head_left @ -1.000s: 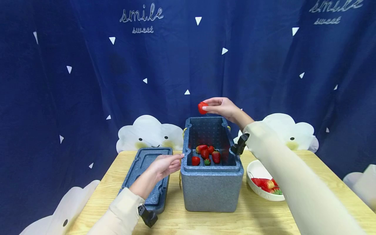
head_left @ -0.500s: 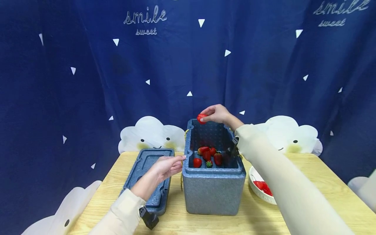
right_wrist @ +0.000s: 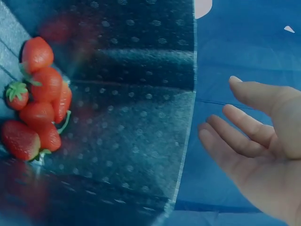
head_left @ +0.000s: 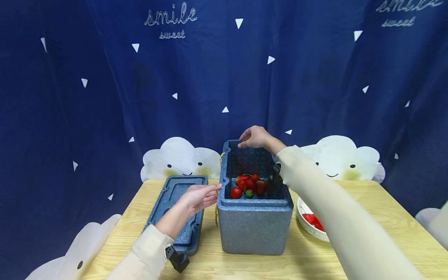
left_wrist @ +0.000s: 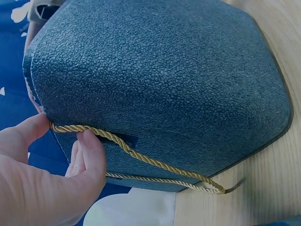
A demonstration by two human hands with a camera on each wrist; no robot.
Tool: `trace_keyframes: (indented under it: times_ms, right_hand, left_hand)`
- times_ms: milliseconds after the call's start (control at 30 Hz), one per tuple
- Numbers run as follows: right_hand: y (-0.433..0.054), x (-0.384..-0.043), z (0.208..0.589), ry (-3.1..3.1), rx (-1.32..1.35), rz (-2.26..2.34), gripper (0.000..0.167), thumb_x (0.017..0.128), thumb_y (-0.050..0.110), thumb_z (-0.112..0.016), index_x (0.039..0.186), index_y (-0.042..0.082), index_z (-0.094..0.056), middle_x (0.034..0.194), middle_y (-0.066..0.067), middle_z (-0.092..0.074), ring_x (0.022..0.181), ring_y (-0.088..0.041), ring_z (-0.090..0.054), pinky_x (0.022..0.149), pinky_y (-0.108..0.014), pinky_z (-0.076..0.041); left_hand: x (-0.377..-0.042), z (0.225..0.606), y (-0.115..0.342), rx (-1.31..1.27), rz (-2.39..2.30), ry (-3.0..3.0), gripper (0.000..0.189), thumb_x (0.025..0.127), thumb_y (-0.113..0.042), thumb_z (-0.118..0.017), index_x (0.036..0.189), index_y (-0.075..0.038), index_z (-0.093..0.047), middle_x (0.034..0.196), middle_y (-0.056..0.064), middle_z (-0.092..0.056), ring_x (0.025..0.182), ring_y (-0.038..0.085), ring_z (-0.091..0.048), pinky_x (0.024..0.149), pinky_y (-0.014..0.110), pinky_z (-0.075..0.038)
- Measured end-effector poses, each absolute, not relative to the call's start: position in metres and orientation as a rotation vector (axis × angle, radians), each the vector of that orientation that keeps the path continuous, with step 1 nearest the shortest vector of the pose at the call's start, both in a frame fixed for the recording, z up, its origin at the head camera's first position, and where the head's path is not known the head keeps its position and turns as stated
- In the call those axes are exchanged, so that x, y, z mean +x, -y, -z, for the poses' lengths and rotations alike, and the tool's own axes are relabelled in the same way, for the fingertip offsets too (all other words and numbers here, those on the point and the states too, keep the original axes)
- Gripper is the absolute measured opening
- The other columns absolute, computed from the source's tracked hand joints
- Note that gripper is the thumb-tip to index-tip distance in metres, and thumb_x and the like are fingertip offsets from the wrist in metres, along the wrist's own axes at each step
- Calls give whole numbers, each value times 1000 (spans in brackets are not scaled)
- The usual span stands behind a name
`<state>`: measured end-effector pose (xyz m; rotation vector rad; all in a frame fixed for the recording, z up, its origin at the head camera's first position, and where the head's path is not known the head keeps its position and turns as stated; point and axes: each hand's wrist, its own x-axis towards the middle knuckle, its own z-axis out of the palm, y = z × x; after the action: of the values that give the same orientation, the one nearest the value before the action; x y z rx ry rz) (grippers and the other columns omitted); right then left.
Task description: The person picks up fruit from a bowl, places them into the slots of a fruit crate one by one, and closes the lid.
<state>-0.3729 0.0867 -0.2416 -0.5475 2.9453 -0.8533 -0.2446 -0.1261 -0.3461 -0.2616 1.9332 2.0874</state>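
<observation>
Right grip (head_left: 257,137): fingers apart, above the box (head_left: 253,229) (strawberries (right_wrist: 47,84) lie inside, on its floor). Left grip (left_wrist: 51,176): fingertips apart, touching box edge beside yellow cord (left_wrist: 160,164).

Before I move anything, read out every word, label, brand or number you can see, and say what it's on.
"smile": blue curtain, upper left.
"sweet": same curtain, just below that.
"smile": same curtain, upper right, at the picture's top edge.
"sweet": same curtain, below that one.
Black wrist cameras: any markings are too small to read.
Box, lid, bowl: no readable text.
</observation>
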Motion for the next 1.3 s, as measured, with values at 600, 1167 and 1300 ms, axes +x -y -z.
trace_keyframes:
  times_ms: [600,1167,1300]
  right_hand:
    - [-148,-349,239,-2915,-612,962,34,91,25,-67,116,4,-67,114,-16,-71,98,-27,-66,87,-37,-58]
    - [-235,-319,306,-2874,-512,1067,32,88,20,-69,109,-5,-66,100,-19,-72,78,-5,-63,67,-19,-55]
    - [-251,-312,320,-2856,-463,1026,34,88,23,-69,109,-5,-66,99,-16,-73,79,-6,-62,67,-20,-55]
  left_hand:
    - [-245,347,128,-248,-2084,-1935,59,92,-16,-63,136,14,-38,142,32,-44,131,37,-48,109,42,-44]
    - [-247,347,126,-227,-2078,-1938,55,92,-16,-63,134,13,-42,139,30,-48,127,32,-52,109,42,-44]
    - [-248,347,126,-226,-2080,-1937,53,92,-15,-62,133,13,-44,137,30,-50,124,31,-53,108,41,-45]
